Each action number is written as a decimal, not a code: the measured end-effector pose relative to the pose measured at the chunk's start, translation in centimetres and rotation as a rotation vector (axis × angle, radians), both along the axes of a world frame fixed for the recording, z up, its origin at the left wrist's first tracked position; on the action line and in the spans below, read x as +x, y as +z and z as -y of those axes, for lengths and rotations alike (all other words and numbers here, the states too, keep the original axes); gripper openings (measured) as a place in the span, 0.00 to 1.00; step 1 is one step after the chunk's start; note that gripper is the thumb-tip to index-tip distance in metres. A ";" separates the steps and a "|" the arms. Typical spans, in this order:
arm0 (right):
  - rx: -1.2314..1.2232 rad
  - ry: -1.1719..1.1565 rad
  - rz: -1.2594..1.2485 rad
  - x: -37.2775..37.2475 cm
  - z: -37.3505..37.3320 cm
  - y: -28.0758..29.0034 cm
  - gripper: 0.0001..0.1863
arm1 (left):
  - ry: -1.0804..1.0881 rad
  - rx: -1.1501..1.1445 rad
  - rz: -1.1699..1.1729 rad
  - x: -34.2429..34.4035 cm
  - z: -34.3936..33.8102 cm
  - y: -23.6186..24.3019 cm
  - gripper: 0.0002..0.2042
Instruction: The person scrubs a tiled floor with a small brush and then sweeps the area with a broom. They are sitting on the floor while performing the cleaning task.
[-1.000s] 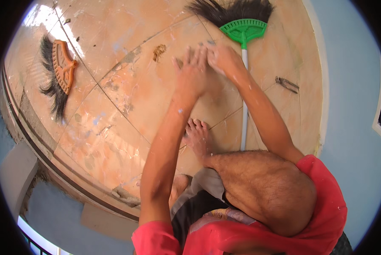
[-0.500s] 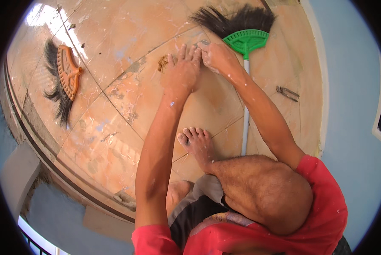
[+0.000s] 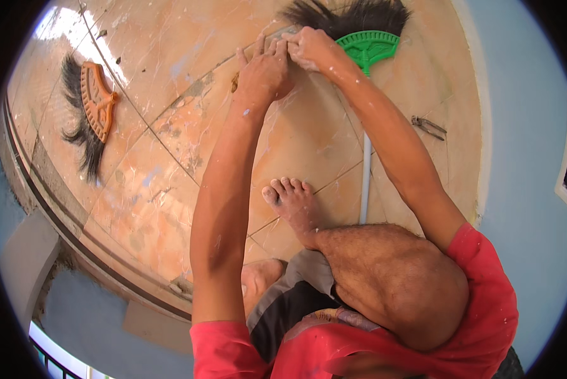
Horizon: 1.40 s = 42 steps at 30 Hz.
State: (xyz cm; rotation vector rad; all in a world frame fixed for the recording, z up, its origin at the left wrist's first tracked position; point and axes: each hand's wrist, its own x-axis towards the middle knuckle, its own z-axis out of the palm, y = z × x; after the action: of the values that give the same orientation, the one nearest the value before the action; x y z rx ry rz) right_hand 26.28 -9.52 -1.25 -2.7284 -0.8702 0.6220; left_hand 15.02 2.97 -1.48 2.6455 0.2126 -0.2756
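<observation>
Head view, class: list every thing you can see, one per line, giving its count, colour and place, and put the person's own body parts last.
green broom: one, green head, dark bristles, pale handle; lying on the floor at top right, beside the right hand.
orange broom head: one, orange with dark bristles; on the floor at far left, no handle visible.
small metal tool: one, dark grey; on the floor at right, near the wall; kind unclear.
floor tiles: several, orange-beige, smeared pale, with dark joints.
wall: one, light blue; right side.
bare foot: one, flat on the tiles, centre.
left hand: one, pressed on the tile joint at top.
right hand: one, beside the left hand, fingers curled at the joint.
</observation>
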 end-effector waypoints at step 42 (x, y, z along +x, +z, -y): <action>0.023 -0.073 -0.019 -3.5 4.7 0.9 0.19 | -0.004 0.001 0.030 -4.1 5.5 -1.0 0.33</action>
State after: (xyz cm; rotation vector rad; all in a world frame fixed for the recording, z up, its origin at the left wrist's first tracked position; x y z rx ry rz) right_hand 22.78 -14.22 -0.33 -2.7150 -0.7653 0.6185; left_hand 10.90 -2.51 -2.53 2.6492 0.1980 -0.2376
